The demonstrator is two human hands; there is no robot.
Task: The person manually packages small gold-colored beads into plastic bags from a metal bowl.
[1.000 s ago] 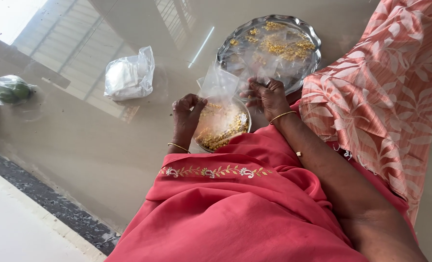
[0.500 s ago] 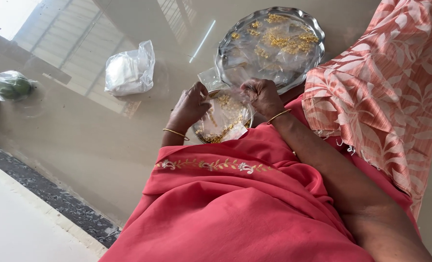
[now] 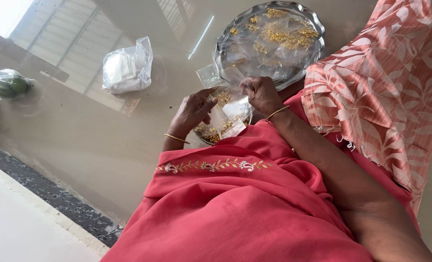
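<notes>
The person wears a pink-red sari (image 3: 235,213) with a thin row of stitched flowers (image 3: 213,166). A thin gold bangle (image 3: 176,138) sits on each wrist. Both arms are bare.

The floor (image 3: 104,145) is polished stone, glossy enough to mirror window bars, with a speckled dark strip (image 3: 56,199) along a matt pale edge. The round tray (image 3: 313,19) is shiny metal; the small bowl (image 3: 211,138) under the hands looks metal too, though mostly hidden. Thin clear plastic pouches (image 3: 228,109) (crinkled, glinting) lie between the hands. The red cloth (image 3: 235,213) is soft and matt.
</notes>
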